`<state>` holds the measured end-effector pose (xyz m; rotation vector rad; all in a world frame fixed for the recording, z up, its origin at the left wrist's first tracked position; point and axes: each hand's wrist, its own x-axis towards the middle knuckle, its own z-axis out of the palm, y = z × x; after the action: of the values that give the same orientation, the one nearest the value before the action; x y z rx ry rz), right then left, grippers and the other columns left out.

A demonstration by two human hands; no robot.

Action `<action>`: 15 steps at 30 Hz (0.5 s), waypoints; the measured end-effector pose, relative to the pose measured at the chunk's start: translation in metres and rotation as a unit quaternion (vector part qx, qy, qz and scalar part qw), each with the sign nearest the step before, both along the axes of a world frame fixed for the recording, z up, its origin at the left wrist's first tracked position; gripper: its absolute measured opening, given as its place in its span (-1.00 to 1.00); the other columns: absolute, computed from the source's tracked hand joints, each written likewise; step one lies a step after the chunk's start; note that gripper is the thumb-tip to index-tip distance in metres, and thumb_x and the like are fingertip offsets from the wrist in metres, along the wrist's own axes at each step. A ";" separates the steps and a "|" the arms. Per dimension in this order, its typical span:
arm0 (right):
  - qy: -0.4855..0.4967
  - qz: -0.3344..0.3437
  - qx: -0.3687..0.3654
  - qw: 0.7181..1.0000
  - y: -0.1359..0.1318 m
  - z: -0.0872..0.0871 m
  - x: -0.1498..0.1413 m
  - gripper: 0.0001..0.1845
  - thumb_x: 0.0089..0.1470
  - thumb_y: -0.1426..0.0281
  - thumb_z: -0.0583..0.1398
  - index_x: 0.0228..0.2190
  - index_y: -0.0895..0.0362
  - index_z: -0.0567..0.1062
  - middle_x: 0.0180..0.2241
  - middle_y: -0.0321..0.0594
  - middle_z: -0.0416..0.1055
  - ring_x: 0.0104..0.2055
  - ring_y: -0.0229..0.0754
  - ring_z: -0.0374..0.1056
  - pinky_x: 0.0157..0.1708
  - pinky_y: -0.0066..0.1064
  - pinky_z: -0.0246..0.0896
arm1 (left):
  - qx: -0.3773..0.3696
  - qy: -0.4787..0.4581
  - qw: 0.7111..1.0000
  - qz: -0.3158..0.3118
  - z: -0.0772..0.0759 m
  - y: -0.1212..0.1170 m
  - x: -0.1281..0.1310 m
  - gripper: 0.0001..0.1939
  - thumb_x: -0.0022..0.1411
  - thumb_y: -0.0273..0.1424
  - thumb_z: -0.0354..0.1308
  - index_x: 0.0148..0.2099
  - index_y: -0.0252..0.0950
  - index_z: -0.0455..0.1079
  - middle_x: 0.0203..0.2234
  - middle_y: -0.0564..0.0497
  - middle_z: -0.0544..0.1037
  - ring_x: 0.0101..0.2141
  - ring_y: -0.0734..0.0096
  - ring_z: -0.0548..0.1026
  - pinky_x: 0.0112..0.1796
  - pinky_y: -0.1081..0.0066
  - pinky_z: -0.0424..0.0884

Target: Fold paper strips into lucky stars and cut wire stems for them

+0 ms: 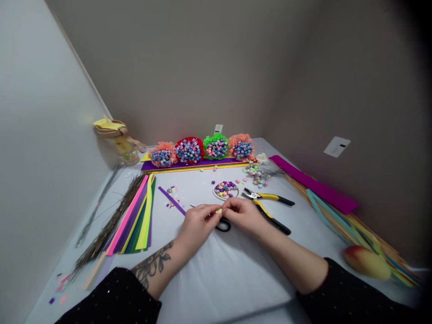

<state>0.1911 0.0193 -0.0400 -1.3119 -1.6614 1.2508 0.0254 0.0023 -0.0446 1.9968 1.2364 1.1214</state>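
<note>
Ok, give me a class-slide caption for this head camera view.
The left hand and right hand pinch a small yellow paper piece above black-handled scissors, beside yellow-handled pliers.

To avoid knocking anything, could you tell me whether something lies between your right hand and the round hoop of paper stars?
Nothing visible does: the right hand sits just below the hoop, and the yellow-handled pliers lie off to the side.
</note>
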 end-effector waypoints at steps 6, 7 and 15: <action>-0.105 -0.022 0.134 0.985 -0.004 -0.002 -0.003 -0.87 -0.15 0.50 0.10 -0.66 0.15 0.31 -0.65 -0.37 0.24 -0.56 -0.33 0.14 -0.55 -0.53 -0.01 | 0.036 0.035 0.999 -0.017 -0.006 -0.001 -0.001 -0.82 0.15 -0.48 0.13 -0.20 -0.24 0.50 -0.35 0.00 0.61 -0.35 0.41 0.55 -0.28 0.44 0.45; -0.112 -0.030 0.153 0.981 -0.005 -0.003 -0.004 -0.87 -0.16 0.51 0.09 -0.66 0.14 0.29 -0.65 -0.37 0.23 -0.55 -0.32 0.14 -0.55 -0.53 -0.01 | 0.046 0.042 0.998 -0.016 -0.007 -0.001 -0.001 -0.82 0.14 -0.48 0.13 -0.20 -0.24 0.49 -0.35 0.01 0.61 -0.36 0.40 0.55 -0.28 0.44 0.45; -0.137 -0.057 0.220 0.964 -0.011 -0.004 -0.008 -0.85 -0.13 0.54 0.09 -0.64 0.13 0.26 -0.61 -0.35 0.24 -0.53 -0.30 0.16 -0.52 -0.51 0.00 | 0.049 0.036 0.998 -0.002 -0.006 -0.004 0.002 -0.81 0.13 -0.48 0.11 -0.21 -0.24 0.49 -0.33 -0.02 0.61 -0.33 0.36 0.55 -0.23 0.40 0.44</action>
<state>0.1827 0.0087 -0.0444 -1.3142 -1.8865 0.6001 0.0271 -0.0016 -0.0508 2.1287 1.2341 1.1357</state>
